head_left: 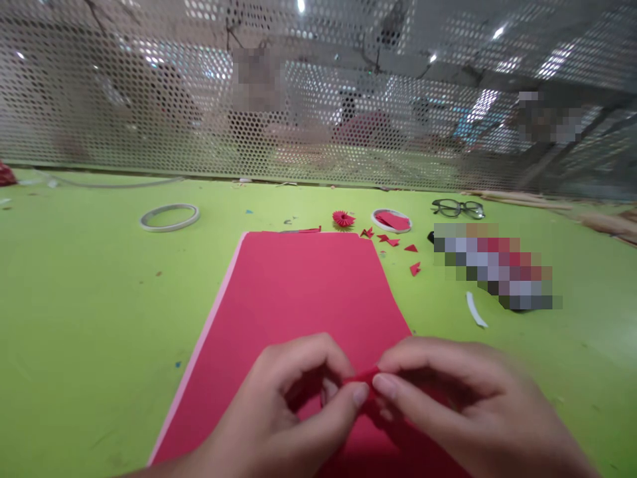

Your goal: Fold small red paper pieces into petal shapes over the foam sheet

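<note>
Left to right, on the green table (89, 318): red item (6, 174) cut off at the frame edge, can't ID it. Then a pale ring (169, 229) lying flat, looks like a tape roll.

Left hand (283, 405) over the red sheet (298, 292), thumb and index pinching the left end of a small red paper piece (367, 376). Sheet lies flat, a paler layer showing along its left edge. Thin item with a red end (312, 230) at the sheet's far edge, too small to tell. Pleated red rosette (343, 218) just beyond that edge.

The paper piece is held over the near part of the sheet, between both hands. Small folded red bits (411, 247) scattered right of the rosette; white ring (411, 229) behind them with red paper (393, 220) in it.

Right hand (478, 398): thumb and index pinching the piece's right end, fingertips close to the left ones. Beyond it: glasses (458, 208), pixelated item (492, 265), curved white strip (476, 310), sticks (527, 199) far right. Perforated screen (199, 133) across the back.
</note>
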